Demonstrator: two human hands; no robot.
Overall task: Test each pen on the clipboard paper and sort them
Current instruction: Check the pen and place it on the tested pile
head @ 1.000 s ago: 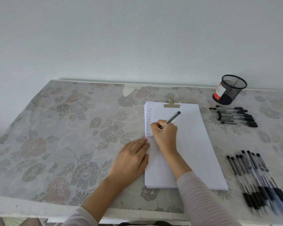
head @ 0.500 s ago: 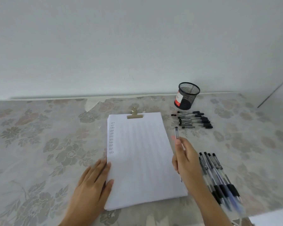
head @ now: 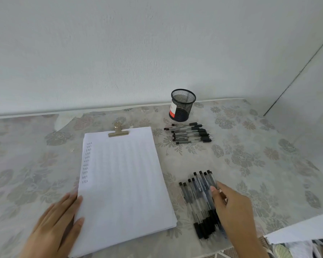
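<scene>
Clipboard paper (head: 123,183) lies mid-counter (head: 250,155). The left hand (head: 58,226), grip spread flat, presses the paper's edge at 7 o'clock. The right hand (head: 233,211) is over a pen pile (head: 198,194) at 4 o'clock; its grip is too blurred to tell. A second pen row (head: 188,133) lies at 1 o'clock.

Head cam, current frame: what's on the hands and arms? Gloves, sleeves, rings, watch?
Nothing worn that shows. The left hand has no glove or ring and short nails, and no sleeve is in view. The right hand has no glove, and its forearm is bare to the frame edge, with no watch or band. It is slightly blurred, so small jewellery can't be ruled out.
</scene>
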